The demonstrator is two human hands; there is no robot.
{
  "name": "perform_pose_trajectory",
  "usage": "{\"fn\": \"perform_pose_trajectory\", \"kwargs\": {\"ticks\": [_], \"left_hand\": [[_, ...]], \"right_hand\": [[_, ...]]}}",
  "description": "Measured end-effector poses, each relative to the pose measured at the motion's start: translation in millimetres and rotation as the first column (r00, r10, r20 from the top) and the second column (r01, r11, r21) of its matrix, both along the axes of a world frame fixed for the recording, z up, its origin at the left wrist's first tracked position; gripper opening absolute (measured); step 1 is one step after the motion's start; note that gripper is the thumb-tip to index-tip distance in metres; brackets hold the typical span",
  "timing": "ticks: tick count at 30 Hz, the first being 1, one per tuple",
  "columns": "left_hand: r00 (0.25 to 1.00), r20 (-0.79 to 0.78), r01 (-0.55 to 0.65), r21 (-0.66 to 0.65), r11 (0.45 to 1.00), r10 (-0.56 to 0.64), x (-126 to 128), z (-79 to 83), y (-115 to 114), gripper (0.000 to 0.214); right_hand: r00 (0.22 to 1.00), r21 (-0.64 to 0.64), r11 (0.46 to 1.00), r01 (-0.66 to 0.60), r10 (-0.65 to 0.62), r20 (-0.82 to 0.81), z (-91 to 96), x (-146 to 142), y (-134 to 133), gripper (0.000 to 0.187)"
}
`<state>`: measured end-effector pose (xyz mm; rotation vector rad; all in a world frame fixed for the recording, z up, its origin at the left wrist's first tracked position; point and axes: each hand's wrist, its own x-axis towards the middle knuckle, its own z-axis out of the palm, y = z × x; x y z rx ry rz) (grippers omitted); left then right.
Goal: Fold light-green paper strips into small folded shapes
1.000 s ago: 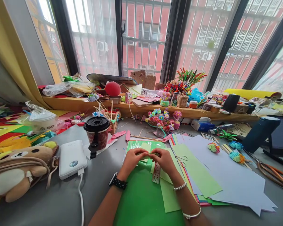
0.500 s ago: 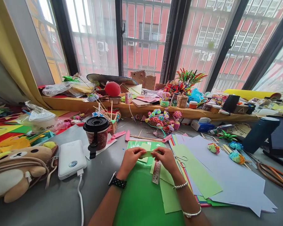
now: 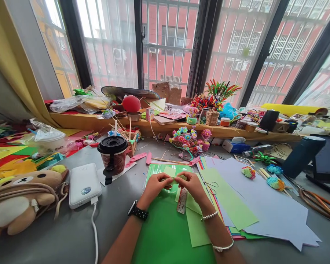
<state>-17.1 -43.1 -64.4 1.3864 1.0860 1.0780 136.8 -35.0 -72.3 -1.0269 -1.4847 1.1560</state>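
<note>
My left hand [image 3: 156, 184] and my right hand [image 3: 191, 186] meet over a green mat [image 3: 165, 227], their fingertips pinched together. Between them is a small piece of light green paper, now seen nearly edge-on and mostly hidden by the fingers. Another light green paper piece [image 3: 169, 171] lies on the mat just beyond the hands. Below my right hand rests a patterned ruler [image 3: 182, 201]. Light green sheets [image 3: 197, 227] lie partly under my right forearm.
Right of the hands are scissors [image 3: 212, 187] and a stack of white sheets [image 3: 264, 205]. On the left stand a lidded cup [image 3: 113, 156], a white power bank [image 3: 85, 185] with a cable, and a plush bear [image 3: 19, 205]. Paper flowers [image 3: 185, 138] sit at the back.
The paper between my fingers has turned from showing its flat face to nearly edge-on, and my fingertips have drawn closer together. The other things lie as before.
</note>
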Motion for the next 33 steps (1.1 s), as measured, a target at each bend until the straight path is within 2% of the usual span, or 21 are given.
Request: {"fn": "perform_pose_trajectory", "kwargs": {"ticks": [10,15,23,27,33], "left_hand": [[0.998,0.047,-0.041,-0.065,0.997,0.044,0.1,2.9,1.7,0.022],[0.996,0.076,-0.045,-0.094,0.994,0.052,-0.2,3.5,1.3,0.022],[0.971,0.158,-0.163,-0.116,0.98,0.18,-2.0,2.6,1.0,0.021],[0.971,0.197,-0.112,-0.116,0.987,0.134,-3.4,0.1,3.1,0.022],[0.971,0.231,-0.037,-0.109,0.993,0.062,-7.8,-0.3,3.6,0.026]], "right_hand": [[0.988,-0.1,0.995,-0.013,-0.003,-0.152,-4.1,-1.6,6.4,0.028],[0.986,-0.083,0.996,-0.016,0.002,-0.167,-3.9,-1.7,5.9,0.03],[0.988,-0.065,0.997,0.041,-0.05,-0.147,-2.9,-0.1,5.3,0.025],[0.982,-0.052,0.996,0.067,-0.075,-0.172,-3.1,2.5,5.3,0.022],[0.983,-0.103,0.995,0.0,-0.019,-0.184,3.5,6.3,2.7,0.024]]}}
